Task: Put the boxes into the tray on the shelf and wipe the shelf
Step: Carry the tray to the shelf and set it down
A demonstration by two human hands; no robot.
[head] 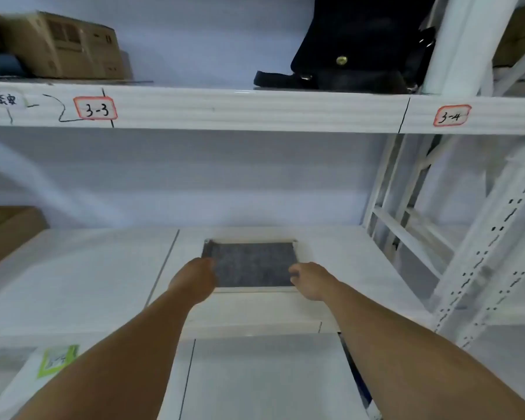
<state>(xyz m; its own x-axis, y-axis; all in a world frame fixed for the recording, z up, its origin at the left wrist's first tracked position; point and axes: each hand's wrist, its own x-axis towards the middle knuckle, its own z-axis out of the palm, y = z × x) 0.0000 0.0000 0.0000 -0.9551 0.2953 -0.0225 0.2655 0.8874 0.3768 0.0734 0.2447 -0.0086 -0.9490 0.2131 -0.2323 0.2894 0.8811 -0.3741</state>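
I see my left hand (194,277) at the left edge of the tray (252,263) and my right hand (311,280) at its right edge, one on each side. Whether either grip is closed on the rim or only resting against it I cannot tell; the fingers are turned away or blurred. The tray, a shallow pale frame with a dark grey felt-like bottom, lies flat and empty on the middle shelf (88,268), a little back from the front edge. I judge this to be the placing or squaring of the tray, before any box goes in. The next move calls for letting go and fetching boxes; the only ones I can see are a cardboard box (64,47) on the upper shelf at left and part of another box (6,231) at the far left of the middle shelf. No cloth for wiping is in view. On the upper shelf's front edge a red-bordered label (95,110) reads "3-3", and a second label (451,116) reads "3-4"; some handwriting left of them is unreadable. A black bag (361,43) sits above.
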